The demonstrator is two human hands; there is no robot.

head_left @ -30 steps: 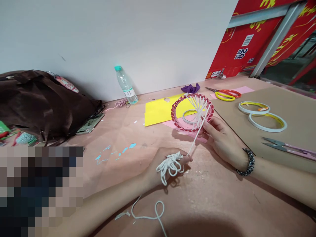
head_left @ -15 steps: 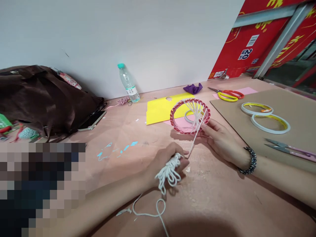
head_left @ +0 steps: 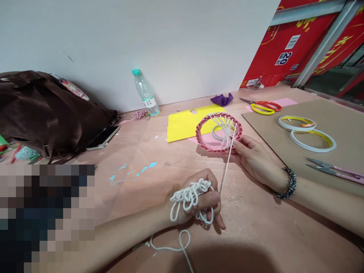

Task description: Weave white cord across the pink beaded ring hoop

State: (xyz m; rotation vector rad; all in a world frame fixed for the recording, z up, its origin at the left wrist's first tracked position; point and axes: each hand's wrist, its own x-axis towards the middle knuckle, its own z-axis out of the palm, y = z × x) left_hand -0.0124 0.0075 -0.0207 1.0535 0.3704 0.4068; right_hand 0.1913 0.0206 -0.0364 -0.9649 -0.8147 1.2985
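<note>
Looped white cord [head_left: 191, 194] lies bunched in my left hand [head_left: 203, 203], whose fingers are closed around it. A taut strand runs up from that hand to a pink-and-red ring [head_left: 198, 133]. My right hand [head_left: 251, 157] pinches the ring at its lower right edge and holds it tilted above the table. White strands fan from the ring's upper rim and gather near my right fingertips, which are partly hidden behind the ring. A loose tail of the cord curls on the table below my left wrist.
Yellow paper [head_left: 182, 127] and a tape roll lie behind the ring. To the right, a brown board [head_left: 264, 132] carries two tape rolls [head_left: 313, 146] and thread snips [head_left: 332, 169]. Scissors [head_left: 263, 108], purple cloth [head_left: 222, 99], a water bottle [head_left: 146, 94], a phone [head_left: 104, 138] and a dark bag [head_left: 57, 117] stand farther back.
My left hand has turned over and shifted slightly right and down, so its thumb now shows over the cord bundle. The strand hangs steeper. My right hand and the ring have barely moved.
</note>
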